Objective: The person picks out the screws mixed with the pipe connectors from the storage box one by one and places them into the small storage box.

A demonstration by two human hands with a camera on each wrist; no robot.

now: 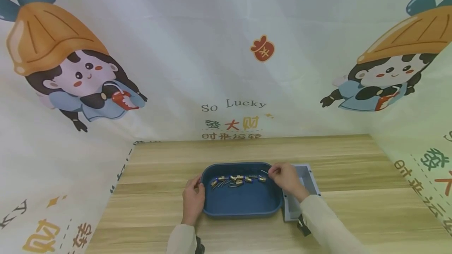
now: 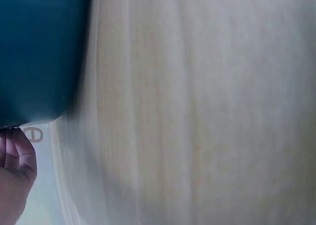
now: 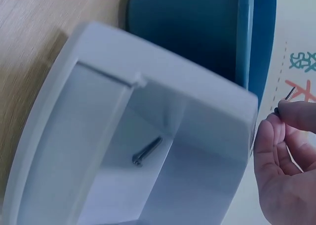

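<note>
A dark blue tub (image 1: 243, 203) stands on the table. My left hand (image 1: 193, 199) grips its left rim; in the left wrist view, part of that hand shows under the tub's edge. Over the tub's right end, my right hand (image 1: 287, 177) pinches a small dark screw (image 3: 291, 93) between thumb and fingertips, its threaded end pointing away. Inside the tub lie several brass-coloured pieces with blue ends (image 1: 239, 182) and loose screws (image 1: 221, 184), heaped toward the far side. Another screw (image 3: 146, 152) rests in the light grey box (image 3: 192, 84), right of the tub.
The grey box stands close against the tub's right side, partly hidden by my right hand and forearm in the head view. Wood-grain table (image 1: 155, 191) surrounds both containers. Printed cloth (image 1: 226, 69) hangs behind and at the sides.
</note>
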